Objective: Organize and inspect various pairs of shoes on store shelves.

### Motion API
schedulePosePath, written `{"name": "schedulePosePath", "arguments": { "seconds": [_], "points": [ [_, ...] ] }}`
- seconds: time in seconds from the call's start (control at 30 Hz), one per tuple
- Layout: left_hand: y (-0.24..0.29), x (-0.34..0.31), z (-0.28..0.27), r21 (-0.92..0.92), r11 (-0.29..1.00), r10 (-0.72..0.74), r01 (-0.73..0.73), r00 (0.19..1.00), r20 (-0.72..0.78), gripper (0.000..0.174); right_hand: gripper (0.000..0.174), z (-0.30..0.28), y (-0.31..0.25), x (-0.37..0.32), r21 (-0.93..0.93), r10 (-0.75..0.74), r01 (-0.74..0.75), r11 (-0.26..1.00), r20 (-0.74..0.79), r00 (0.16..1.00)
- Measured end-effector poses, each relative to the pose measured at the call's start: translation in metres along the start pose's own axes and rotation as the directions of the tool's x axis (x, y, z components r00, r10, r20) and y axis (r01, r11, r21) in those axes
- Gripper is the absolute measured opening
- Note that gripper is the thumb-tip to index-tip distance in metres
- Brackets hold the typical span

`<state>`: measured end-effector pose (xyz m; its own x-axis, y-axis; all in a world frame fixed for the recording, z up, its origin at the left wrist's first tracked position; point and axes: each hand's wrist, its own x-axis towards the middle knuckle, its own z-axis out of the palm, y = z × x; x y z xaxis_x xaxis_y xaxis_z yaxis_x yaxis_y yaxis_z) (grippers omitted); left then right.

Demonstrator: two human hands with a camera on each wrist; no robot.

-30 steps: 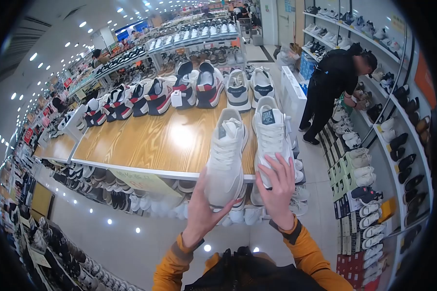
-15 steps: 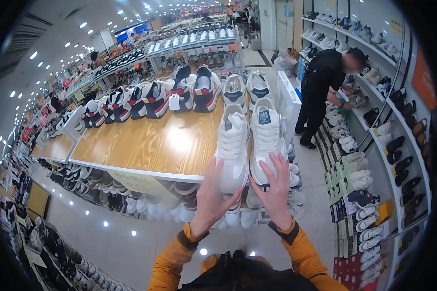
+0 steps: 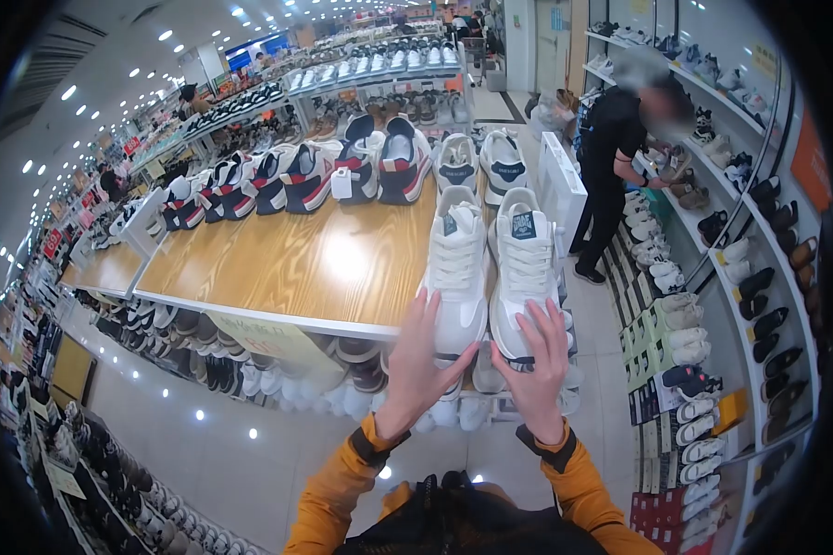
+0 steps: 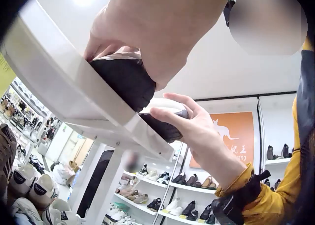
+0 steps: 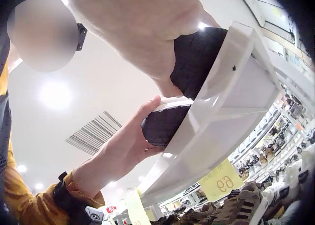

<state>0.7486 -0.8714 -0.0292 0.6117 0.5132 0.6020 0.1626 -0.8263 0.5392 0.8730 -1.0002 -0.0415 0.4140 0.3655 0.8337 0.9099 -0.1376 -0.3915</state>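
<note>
Two white lace-up sneakers stand side by side at the right end of the wooden display table [image 3: 287, 268], toes toward me and reaching over its front edge. My left hand [image 3: 416, 361] grips the toe of the left sneaker [image 3: 456, 268], fingers along its outer side and thumb at the front. My right hand [image 3: 539, 365] holds the toe of the right sneaker [image 3: 526, 268], with fingers on the upper and thumb at the inner front. Both wrist views look up at the dark soles [image 4: 125, 82] jutting past the white table rim [image 5: 216, 77].
Behind the pair stand two white sneakers [image 3: 503, 166] with dark heels, and a row of navy-and-red sneakers [image 3: 309, 176] runs left. A person in black [image 3: 611, 166] bends at the wall shelves on the right. Shoes fill a lower shelf under the tabletop; a yellow price sign [image 3: 273, 344] hangs in front.
The left sneaker has slid back and to the right, in my left hand, until its toe is nearly level with the right one. My right hand stays at the right sneaker's toe.
</note>
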Motion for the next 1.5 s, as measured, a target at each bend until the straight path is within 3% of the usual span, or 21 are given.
{"name": "schedulePosePath", "arguments": {
  "seconds": [0.3,0.37,0.5,0.67,0.8,0.93,0.97,1.0,1.03,1.1,1.13,1.17,1.2,1.23,1.3,1.33,1.37,1.4,1.43,1.47,1.5],
  "points": [
    [0.01,-0.005,0.009,-0.094,0.996,-0.012,0.011,1.0,-0.01,0.079,0.055,-0.014,-0.004,0.003,-0.061,0.07,-0.068,0.996,0.033,0.997],
    [0.009,0.0,0.016,-0.043,0.997,0.052,-0.057,0.993,-0.102,0.08,0.055,-0.016,-0.002,0.002,-0.061,0.065,-0.062,0.996,0.043,0.997],
    [0.01,-0.002,0.017,-0.092,0.996,0.005,-0.01,0.999,-0.045,0.08,0.056,-0.013,0.004,0.0,-0.064,0.01,-0.008,0.998,0.025,1.0],
    [0.006,-0.002,0.007,-0.099,0.991,0.094,-0.094,0.996,-0.006,0.086,0.061,-0.016,0.004,-0.004,-0.074,0.038,-0.031,0.997,0.091,0.995],
    [-0.003,-0.018,0.002,-0.291,0.951,0.105,-0.102,0.994,-0.006,0.089,0.071,-0.025,-0.001,-0.019,0.016,0.084,-0.086,0.996,0.102,0.991],
    [-0.024,-0.085,-0.012,-0.2,0.975,0.088,-0.098,0.994,-0.057,0.07,0.054,-0.032,0.0,-0.087,0.13,0.129,-0.113,0.985,-0.122,0.984],
    [-0.037,-0.109,-0.01,-0.242,0.97,-0.013,0.014,1.0,0.008,0.06,0.054,-0.033,-0.003,-0.102,0.13,0.132,-0.117,0.985,-0.118,0.984],
    [-0.052,-0.13,-0.005,-0.275,0.953,-0.114,0.13,0.991,0.075,0.051,0.048,-0.034,-0.006,-0.115,0.151,0.229,-0.229,0.962,0.022,0.973],
    [-0.067,-0.146,0.0,-0.271,0.952,-0.125,0.141,0.989,0.077,0.051,0.043,-0.034,-0.008,-0.128,0.156,0.316,-0.342,0.927,0.166,0.934],
    [-0.091,-0.17,0.006,-0.372,0.783,-0.388,0.499,0.859,0.334,0.039,0.039,-0.028,-0.005,-0.156,0.159,0.398,-0.452,0.877,0.286,0.872],
    [-0.096,-0.172,0.005,-0.365,0.782,-0.4,0.506,0.855,0.329,0.039,0.036,-0.022,-0.004,-0.165,0.146,0.463,-0.55,0.823,0.388,0.797],
    [-0.102,-0.173,0.005,-0.369,0.709,-0.458,0.601,0.79,0.407,0.038,0.036,-0.016,-0.004,-0.172,0.153,0.459,-0.55,0.821,0.397,0.795],
    [-0.107,-0.174,0.006,-0.366,0.626,-0.504,0.688,0.716,0.483,0.037,0.035,-0.011,-0.003,-0.177,0.187,0.495,-0.633,0.751,0.476,0.727],
    [-0.118,-0.177,0.011,-0.363,0.625,-0.512,0.691,0.714,0.478,0.037,0.034,-0.006,-0.001,-0.179,0.21,0.518,-0.71,0.672,0.552,0.654],
    [-0.146,-0.182,0.026,-0.614,0.348,-0.565,0.708,0.682,0.465,0.046,0.034,0.006,-0.002,-0.176,0.24,0.497,-0.732,0.638,0.599,0.629],
    [-0.156,-0.181,0.03,-0.616,0.351,-0.57,0.705,0.683,0.457,0.046,0.034,0.014,-0.002,-0.174,0.263,0.476,-0.753,0.603,0.639,0.604],
    [-0.168,-0.178,0.033,-0.693,0.117,-0.605,0.712,0.604,0.518,0.049,0.034,0.021,-0.003,-0.179,0.27,0.466,-0.749,0.605,0.642,0.608],
    [-0.179,-0.171,0.038,-0.732,-0.121,-0.614,0.67,0.529,0.586,0.051,0.034,0.028,-0.005,-0.194,0.264,0.46,-0.827,0.496,0.728,0.509],
    [-0.211,-0.17,0.055,-0.665,0.137,-0.499,0.734,0.631,0.594,0.052,0.033,0.049,0.004,-0.195,0.271,0.415,-0.876,0.4,0.798,0.437],
    [-0.23,-0.174,0.067,-0.705,0.092,-0.434,0.703,0.666,0.607,0.05,0.034,0.063,0.014,-0.193,0.261,0.384,-0.907,0.33,0.841,0.381],
    [-0.236,-0.201,0.073,-0.594,0.276,-0.444,0.756,0.648,0.618,0.049,0.034,0.061,0.013,-0.212,0.215,0.361,-0.946,0.243,0.885,0.294]
  ]
}}
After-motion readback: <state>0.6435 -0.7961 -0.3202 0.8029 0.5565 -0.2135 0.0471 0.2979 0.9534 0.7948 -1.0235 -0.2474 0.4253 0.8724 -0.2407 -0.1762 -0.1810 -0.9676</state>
